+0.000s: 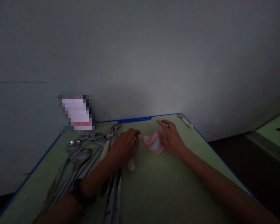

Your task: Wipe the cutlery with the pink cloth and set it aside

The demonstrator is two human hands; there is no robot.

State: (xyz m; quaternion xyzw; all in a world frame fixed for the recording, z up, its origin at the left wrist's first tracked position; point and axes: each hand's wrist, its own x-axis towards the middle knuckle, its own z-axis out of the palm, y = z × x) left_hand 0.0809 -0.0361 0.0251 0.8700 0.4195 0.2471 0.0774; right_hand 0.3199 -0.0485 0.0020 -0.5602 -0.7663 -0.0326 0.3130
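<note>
A folded pink and white cloth (156,143) lies on the green table between my two hands. My right hand (172,138) is at its right side, thumb against or just over the cloth's edge, the fingers spread and not closed round it. To the left, my left hand (125,143) hovers with bent fingers and a gap between thumb and fingertips. Below that hand a pale handle (131,165) sticks out; the rest of its utensil is hidden. Close by on the left are several metal spoons, among them a ladle-like spoon (73,146), and another pale handle (105,150).
The green table (168,189) has a blue rim and stands against a grey wall (140,62). A pixelated upright object (77,112) leans at the back left. A small utensil with a white handle (187,122) lies at the far right corner. Another green surface (275,130) is at right.
</note>
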